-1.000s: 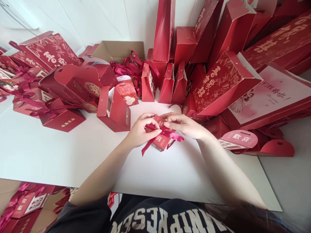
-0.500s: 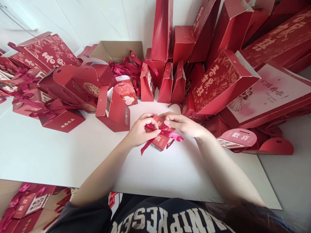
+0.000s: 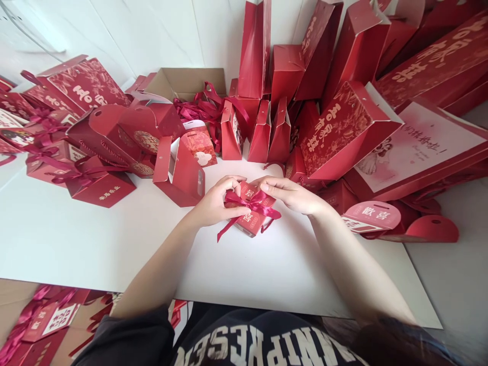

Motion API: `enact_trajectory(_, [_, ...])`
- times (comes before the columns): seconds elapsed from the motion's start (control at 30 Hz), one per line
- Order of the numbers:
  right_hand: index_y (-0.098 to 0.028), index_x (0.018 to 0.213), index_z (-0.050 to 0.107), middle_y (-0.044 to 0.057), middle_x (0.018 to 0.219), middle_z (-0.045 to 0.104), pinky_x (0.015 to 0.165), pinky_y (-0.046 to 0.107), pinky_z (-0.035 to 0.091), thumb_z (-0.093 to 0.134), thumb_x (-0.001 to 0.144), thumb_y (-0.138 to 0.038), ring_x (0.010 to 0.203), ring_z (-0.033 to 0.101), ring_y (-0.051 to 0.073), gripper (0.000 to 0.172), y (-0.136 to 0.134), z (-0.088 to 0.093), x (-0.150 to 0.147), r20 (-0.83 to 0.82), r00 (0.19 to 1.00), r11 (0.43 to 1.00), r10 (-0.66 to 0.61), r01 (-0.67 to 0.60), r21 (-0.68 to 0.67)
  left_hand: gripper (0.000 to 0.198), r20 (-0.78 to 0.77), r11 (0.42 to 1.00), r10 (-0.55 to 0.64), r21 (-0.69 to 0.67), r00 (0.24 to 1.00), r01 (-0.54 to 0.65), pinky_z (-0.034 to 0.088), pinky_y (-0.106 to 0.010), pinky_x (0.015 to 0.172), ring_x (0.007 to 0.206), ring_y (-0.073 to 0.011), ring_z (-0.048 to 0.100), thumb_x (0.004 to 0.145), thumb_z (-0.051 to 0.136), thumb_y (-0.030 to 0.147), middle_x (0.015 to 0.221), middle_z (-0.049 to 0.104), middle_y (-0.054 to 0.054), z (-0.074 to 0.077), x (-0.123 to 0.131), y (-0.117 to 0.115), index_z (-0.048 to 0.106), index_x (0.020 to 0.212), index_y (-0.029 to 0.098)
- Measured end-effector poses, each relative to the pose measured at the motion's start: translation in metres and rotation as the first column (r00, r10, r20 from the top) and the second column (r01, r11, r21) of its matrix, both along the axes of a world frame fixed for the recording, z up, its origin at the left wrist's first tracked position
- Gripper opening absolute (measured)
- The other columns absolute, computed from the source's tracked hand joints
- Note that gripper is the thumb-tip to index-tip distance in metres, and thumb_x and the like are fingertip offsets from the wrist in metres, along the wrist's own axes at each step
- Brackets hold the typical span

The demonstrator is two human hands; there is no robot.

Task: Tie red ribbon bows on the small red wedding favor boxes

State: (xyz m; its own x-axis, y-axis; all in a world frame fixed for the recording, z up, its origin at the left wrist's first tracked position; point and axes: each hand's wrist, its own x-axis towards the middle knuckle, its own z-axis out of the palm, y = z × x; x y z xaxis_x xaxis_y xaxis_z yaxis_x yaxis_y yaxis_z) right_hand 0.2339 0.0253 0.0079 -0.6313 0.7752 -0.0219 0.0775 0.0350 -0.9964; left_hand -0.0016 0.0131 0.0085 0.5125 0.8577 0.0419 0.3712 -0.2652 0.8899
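A small red gift box (image 3: 247,225) with pale lettering lies on the white table in front of me. A dark pink ribbon (image 3: 256,205) is tied across it in a bow, one tail hanging off the box's left side. My left hand (image 3: 222,200) is at the bow's left loop, its thumb by the knot and its fingers curled by the box. At the upper right loop, my right hand (image 3: 288,194) pinches the ribbon between thumb and forefinger. Its other fingers reach behind the box, partly hidden. A red twisted cord (image 3: 268,225) sticks out at the box's right side.
Red gift boxes (image 3: 179,173) and bow-tied boxes (image 3: 99,185) crowd the left. Behind stands a cardboard carton (image 3: 186,81) with loose ribbons (image 3: 198,108). Tall red gift bags (image 3: 343,127) line the back right. Another carton with boxes (image 3: 49,320) is at lower left.
The bow's loops have spread wider and lie flatter across the box. My left hand has shifted slightly left, and its thumb and forefinger are further apart. The right hand stays near the same spot.
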Motion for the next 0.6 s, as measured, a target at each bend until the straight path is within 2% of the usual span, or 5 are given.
enact_trajectory(0.1, [-0.019,0.111,0.069,0.007,0.118,0.066,0.101,0.035,0.041,0.050,0.097,-0.048,0.111,0.059,0.021,0.037,-0.001,0.003,0.000,-0.003,1.000,0.999,-0.021,0.021,0.031,0.031,0.031,0.998,-0.032,-0.055,0.999,0.034,0.037,-0.043,0.110,0.131,-0.0263,0.047,0.073,0.076,0.034,0.137,0.050,-0.008,-0.002,-0.006,0.004,0.048,0.077,0.020])
enact_trajectory(0.27, [-0.018,0.087,0.069,0.006,0.113,0.066,0.092,0.033,0.044,0.055,0.094,-0.048,0.103,0.060,0.022,0.034,0.002,-0.001,0.001,0.000,1.000,0.999,-0.006,0.006,0.046,0.018,0.139,0.993,-0.019,-0.111,0.990,0.035,0.037,-0.047,0.110,0.131,-0.0280,0.048,0.076,0.069,0.025,0.141,0.049,-0.009,-0.005,-0.011,0.007,0.052,0.075,0.019])
enact_trajectory(0.4, [-0.017,0.090,0.065,0.007,0.109,0.066,0.082,0.031,0.046,0.057,0.093,-0.048,0.090,0.060,0.019,0.032,0.004,-0.005,0.001,0.001,1.000,1.000,-0.020,0.020,0.019,0.014,0.209,0.990,-0.012,-0.132,0.978,0.040,0.038,-0.048,0.107,0.128,-0.0289,0.050,0.077,0.062,0.018,0.138,0.052,-0.009,-0.003,-0.015,0.009,0.049,0.072,0.018])
enact_trajectory(0.53, [-0.018,0.086,0.061,0.006,0.107,0.065,0.082,0.030,0.046,0.056,0.094,-0.049,0.089,0.058,0.018,0.033,0.003,-0.006,0.001,0.003,0.998,0.998,-0.057,0.057,0.013,0.018,0.220,0.990,-0.062,-0.109,0.974,0.088,0.039,-0.047,0.106,0.128,-0.0303,0.049,0.081,0.059,0.028,0.136,0.054,-0.009,-0.003,-0.018,0.012,0.050,0.069,0.018])
enact_trajectory(0.6, [-0.019,0.090,0.060,0.005,0.102,0.065,0.084,0.032,0.046,0.055,0.094,-0.050,0.090,0.059,0.018,0.032,0.003,-0.007,0.001,0.003,0.996,0.996,-0.086,0.086,0.001,0.026,0.211,0.995,0.005,-0.096,0.977,0.016,0.040,-0.046,0.106,0.126,-0.0292,0.051,0.086,0.056,0.034,0.134,0.055,-0.009,-0.005,-0.015,0.011,0.049,0.066,0.018])
